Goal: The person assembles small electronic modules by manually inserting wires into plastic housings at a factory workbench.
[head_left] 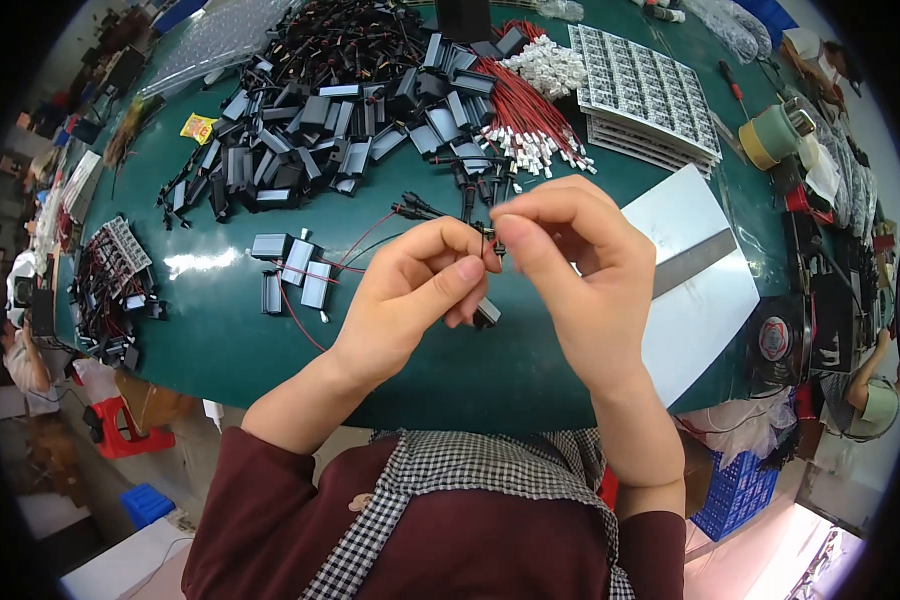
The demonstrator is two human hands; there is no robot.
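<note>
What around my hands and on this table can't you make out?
All in the head view:
What sits in the grip between the left hand and right hand: too small, covered by fingers, with motion blur at the right fingertips.
Grey housing: partly hidden by the left hand's fingers.
Pale sheet: left part covered by the right hand and forearm.
Black object: cut off by the top edge.

Electronics assy. workshop: bench (470, 385) w/ wire bundles (526, 105), PCB panels (650, 90).

There are seemingly four clustered grey housings (314, 286), one yellow packet (198, 127), one screwdriver (737, 90) and one pale board (708, 312).
</note>
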